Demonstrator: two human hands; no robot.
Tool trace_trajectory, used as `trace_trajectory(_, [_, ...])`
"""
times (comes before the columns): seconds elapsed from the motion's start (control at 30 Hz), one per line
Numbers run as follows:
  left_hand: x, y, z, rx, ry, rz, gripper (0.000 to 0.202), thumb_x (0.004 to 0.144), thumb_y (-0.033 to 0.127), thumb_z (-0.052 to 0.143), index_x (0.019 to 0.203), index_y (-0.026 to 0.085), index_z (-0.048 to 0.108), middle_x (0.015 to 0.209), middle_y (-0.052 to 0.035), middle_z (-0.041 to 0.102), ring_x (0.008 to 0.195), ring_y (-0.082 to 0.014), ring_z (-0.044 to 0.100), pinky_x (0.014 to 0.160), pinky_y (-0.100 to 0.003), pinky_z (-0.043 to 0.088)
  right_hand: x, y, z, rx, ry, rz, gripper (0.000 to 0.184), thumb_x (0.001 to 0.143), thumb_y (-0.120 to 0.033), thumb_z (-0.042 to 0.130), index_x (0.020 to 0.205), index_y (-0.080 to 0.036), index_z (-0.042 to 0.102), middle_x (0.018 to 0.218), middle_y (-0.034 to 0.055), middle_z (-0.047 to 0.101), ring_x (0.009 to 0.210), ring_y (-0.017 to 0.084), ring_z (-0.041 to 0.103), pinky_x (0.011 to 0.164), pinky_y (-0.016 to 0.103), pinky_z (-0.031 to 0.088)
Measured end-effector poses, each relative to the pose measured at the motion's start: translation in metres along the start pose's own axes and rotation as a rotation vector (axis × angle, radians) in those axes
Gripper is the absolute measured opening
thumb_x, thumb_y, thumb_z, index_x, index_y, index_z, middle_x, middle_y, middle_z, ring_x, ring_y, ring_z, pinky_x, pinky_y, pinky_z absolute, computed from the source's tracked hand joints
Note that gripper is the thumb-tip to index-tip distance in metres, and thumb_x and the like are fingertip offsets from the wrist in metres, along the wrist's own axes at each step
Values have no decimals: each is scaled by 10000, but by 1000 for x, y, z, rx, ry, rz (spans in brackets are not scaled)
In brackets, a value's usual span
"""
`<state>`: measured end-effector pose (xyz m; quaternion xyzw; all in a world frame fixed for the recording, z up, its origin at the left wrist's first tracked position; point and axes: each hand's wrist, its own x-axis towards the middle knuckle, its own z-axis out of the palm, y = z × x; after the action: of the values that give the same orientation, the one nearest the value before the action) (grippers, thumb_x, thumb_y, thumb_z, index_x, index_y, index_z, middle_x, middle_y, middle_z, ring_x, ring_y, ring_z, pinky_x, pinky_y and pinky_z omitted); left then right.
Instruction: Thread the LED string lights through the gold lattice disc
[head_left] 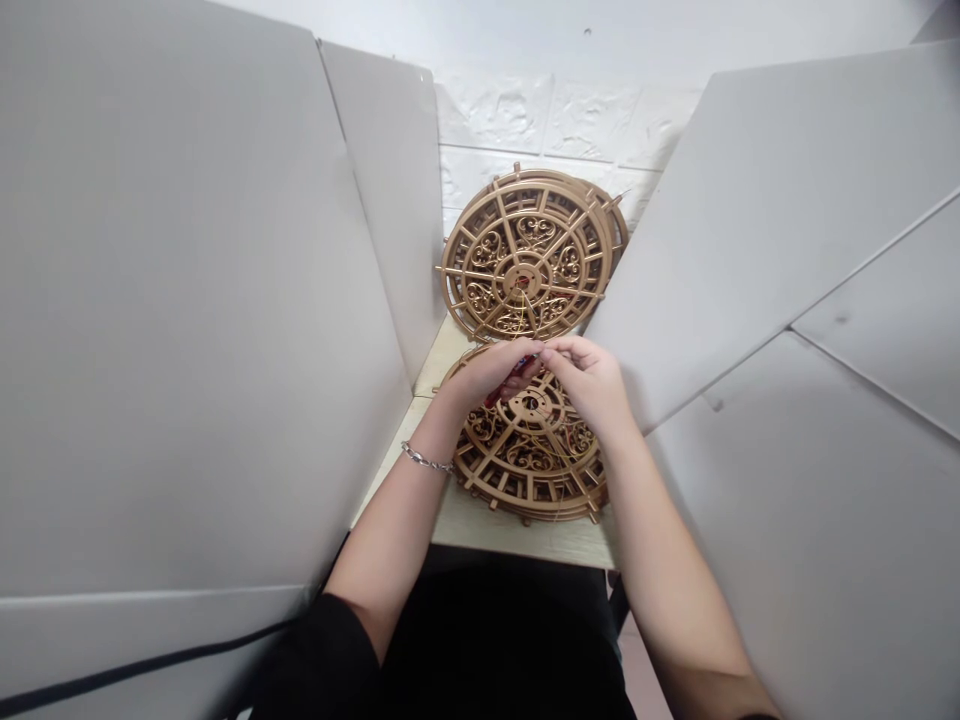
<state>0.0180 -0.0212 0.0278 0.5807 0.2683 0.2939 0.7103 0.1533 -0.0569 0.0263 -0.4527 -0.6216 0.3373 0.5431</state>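
A round gold openwork disc (534,462) lies flat on the pale wooden table (517,535) in front of me. Both hands meet just above its far half. My left hand (491,372), with a silver bracelet on the wrist, is closed in a pinch on a small red and blue piece (523,364). My right hand (589,375) is closed too, fingertips pressed against the same small piece. Thin yellow wire runs over the disc. Behind them a stack of similar gold discs (529,255) leans upright against the white wall.
Tall grey corrugated panels close in the narrow table, one on the left (187,300) and one on the right (787,300). The white brick-pattern wall (525,110) is at the back. My dark-clothed lap (495,640) fills the foreground.
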Motion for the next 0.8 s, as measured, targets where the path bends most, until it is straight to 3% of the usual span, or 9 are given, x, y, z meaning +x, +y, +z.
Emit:
trace_trajectory(0.3, [2,-1,-2,-159,1,-51,328,772,294,412,470,167,400,382,51,259,284,-26,224,295,-152,139,3,4,-6,-75,-3,-6,115,729,-288,564,739,-179,598,710,-1,600,662,106,531,657,268,428])
trace_trajectory(0.5, [4,1,-8,-390,87,-56,356,775,307,364,445,175,372,356,58,232,262,-41,215,291,-164,142,8,10,-11,-133,191,-39,241,708,-302,582,925,-201,567,880,24,562,734,113,515,692,271,431])
trace_trajectory(0.67, [6,-1,-15,-693,107,-30,378,790,324,318,440,180,329,341,66,212,261,-58,217,290,-178,180,6,8,-16,-127,259,-31,200,723,-326,563,887,-213,564,790,4,555,664,105,493,628,257,414])
trace_trajectory(0.73, [7,-3,-18,-821,114,-19,376,793,328,330,448,179,312,342,69,213,263,-58,227,296,-176,194,2,3,-18,-163,202,-24,157,737,-331,545,820,-201,574,727,-4,549,624,99,475,596,252,395])
trace_trajectory(0.8, [9,-7,-20,-921,127,-7,367,792,323,345,459,177,304,347,71,220,267,-57,241,304,-173,210,-3,-2,-21,-226,7,1,156,744,-333,532,764,-187,584,678,-7,548,597,97,462,562,247,376])
